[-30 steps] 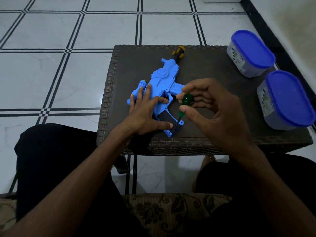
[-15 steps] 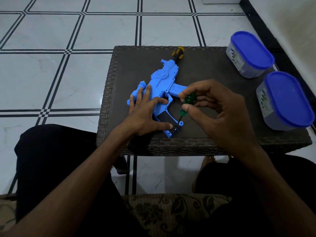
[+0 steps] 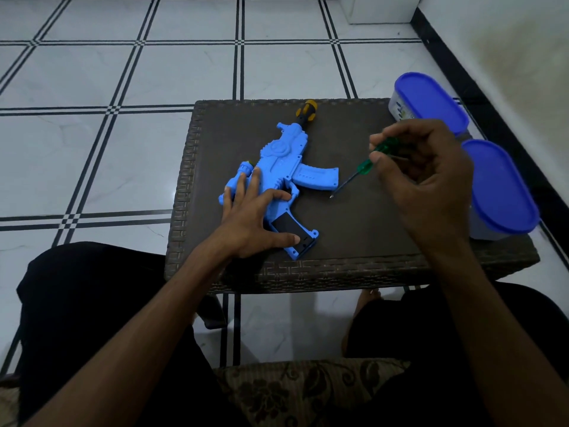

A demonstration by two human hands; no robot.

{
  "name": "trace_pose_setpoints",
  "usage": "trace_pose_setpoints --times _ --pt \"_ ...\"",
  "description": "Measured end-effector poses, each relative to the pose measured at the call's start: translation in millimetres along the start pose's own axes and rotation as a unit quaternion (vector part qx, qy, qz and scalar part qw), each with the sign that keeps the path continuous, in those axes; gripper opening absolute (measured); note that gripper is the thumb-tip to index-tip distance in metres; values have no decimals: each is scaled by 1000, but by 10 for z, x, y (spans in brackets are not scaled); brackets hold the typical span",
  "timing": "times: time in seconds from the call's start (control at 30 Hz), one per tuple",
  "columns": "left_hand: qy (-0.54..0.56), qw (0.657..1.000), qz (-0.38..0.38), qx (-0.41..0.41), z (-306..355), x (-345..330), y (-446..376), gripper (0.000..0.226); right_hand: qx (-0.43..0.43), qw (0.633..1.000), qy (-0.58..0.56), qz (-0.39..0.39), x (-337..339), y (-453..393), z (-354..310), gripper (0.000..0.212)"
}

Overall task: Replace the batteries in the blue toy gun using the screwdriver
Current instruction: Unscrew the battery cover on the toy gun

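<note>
Blue toy gun lies flat on the dark woven table, left of centre, its yellow-and-black muzzle tip pointing toward the far edge and its grip toward the near edge. The grip's black inner panel is exposed at the near end.

Left hand rests on the gun's body, palm down, fingers straight and spread across the rear section and scope; the thumb lies along the black panel of the grip. It presses, grips nothing.

Right hand is raised over the table to the right of the gun, apart from it. Its fingers are curled and, with the thumb, pinch the green handle of the screwdriver. The thin shaft slants down and left, its tip just beside the end of the gun's magazine; contact with gun or table cannot be told.

Two containers with blue lids stand at the table's right side: the far container, partly behind the right hand, and the near container.

White tiled floor with dark lines surrounds the table.
</note>
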State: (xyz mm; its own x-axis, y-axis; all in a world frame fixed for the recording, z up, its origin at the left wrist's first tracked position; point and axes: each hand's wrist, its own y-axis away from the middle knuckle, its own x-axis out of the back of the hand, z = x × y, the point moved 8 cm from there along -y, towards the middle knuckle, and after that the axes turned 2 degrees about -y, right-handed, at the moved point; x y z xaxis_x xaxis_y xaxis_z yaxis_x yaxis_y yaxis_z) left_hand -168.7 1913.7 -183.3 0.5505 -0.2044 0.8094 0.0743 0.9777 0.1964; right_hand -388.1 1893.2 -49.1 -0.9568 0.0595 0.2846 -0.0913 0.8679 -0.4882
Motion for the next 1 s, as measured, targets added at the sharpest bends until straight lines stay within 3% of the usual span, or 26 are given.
trace_pose_setpoints --times 0.23,0.63,0.87,1.0 --pt "-2 1000 6 0 2 0 -8 71 -4 992 69 101 183 -217 492 24" --pt "5 1000 18 -8 3 11 10 71 -55 985 89 140 214 -227 1016 21" --pt "-1 999 42 -4 5 7 14 70 -127 978 114 117 163 8 1294 18" --pt "-10 998 55 18 26 0 5 70 -89 978 178 58 19 118 1345 15"
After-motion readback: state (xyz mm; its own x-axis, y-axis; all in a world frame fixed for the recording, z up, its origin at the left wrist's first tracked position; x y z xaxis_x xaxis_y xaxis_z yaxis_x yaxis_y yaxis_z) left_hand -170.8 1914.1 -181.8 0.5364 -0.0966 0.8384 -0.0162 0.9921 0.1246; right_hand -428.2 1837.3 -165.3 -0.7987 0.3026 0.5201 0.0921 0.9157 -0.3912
